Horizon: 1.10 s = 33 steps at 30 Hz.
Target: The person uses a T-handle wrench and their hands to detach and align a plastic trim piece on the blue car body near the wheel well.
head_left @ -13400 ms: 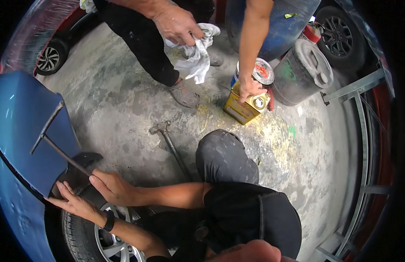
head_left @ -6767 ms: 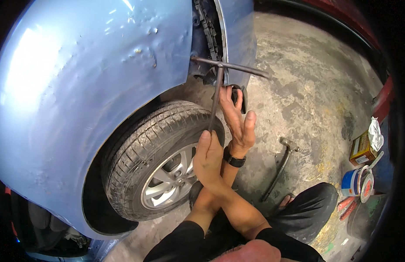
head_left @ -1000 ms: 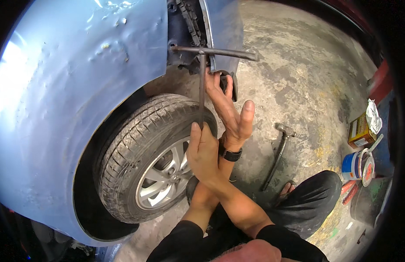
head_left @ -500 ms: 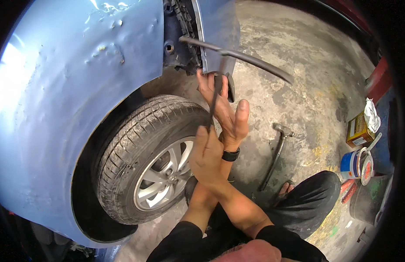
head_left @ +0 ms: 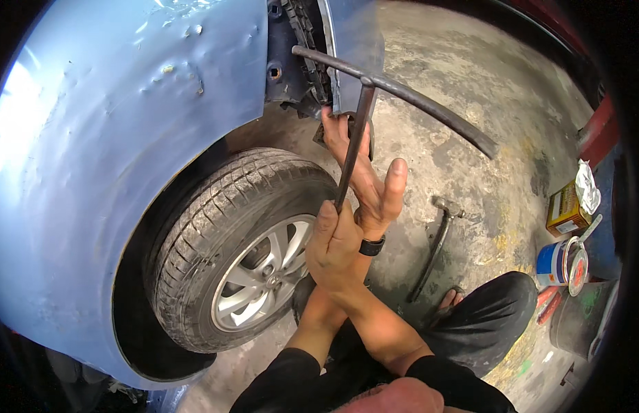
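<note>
My right hand (head_left: 333, 244), its forearm crossing over my left one, grips the upright shank of a dark T-shaped metal bar (head_left: 429, 107). The crossbar angles across the gap beside a dented light-blue car panel (head_left: 175, 89), its left end over the dark inner structure (head_left: 278, 86). Behind the shank, my left hand (head_left: 367, 182), a black watch at the wrist, has its fingers stretched up to the lower end of a second blue panel (head_left: 354, 34), where a black part is partly hidden. The tire (head_left: 188, 255) with silver wheel sits just left of my hands.
A hammer (head_left: 440, 241) lies on the stained concrete floor (head_left: 464, 89) by my bent leg (head_left: 491, 310). At the right are a yellow tin (head_left: 563, 210) with a white rag, a blue-and-white can (head_left: 553, 261), red-handled objects (head_left: 548, 306), a dark container and a red structure (head_left: 594, 124).
Over the last second the T-bar has swung rightward and tilted, its right end now much lower and further right. My left hand stays at the panel's lower end.
</note>
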Each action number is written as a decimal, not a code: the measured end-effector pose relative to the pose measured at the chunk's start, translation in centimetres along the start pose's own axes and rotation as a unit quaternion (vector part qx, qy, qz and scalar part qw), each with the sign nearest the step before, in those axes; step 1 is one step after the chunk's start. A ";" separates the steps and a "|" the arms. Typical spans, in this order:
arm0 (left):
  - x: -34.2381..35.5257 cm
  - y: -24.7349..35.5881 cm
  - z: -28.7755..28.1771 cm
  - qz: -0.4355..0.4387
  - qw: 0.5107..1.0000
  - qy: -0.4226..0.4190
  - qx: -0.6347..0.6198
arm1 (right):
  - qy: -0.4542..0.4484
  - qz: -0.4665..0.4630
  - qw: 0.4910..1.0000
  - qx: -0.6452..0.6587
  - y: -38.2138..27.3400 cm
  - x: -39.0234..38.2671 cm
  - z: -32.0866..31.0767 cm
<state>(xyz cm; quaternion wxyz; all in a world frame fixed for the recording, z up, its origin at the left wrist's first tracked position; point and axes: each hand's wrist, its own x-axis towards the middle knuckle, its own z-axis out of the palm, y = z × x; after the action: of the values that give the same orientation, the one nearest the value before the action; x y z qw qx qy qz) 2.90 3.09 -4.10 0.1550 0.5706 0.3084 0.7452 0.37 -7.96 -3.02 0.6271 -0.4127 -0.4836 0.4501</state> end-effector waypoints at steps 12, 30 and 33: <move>0.0 0.9 -0.2 -0.019 0.999 0.020 0.016 | 0.030 0.000 0.998 -0.049 -0.3 0.1 0.1; 0.6 0.5 0.9 0.026 0.999 0.024 0.015 | -0.146 0.087 0.979 0.108 -2.4 0.6 -3.5; 0.8 0.7 1.3 0.045 0.998 0.042 0.021 | -0.146 0.117 0.959 0.212 -2.5 0.6 -3.5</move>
<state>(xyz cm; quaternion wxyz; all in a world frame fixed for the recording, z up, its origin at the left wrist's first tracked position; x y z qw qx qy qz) 3.94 3.38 -2.86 0.0961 0.5551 0.3042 0.7682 4.27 -8.33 -1.21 0.5658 -0.2540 -0.4121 0.6675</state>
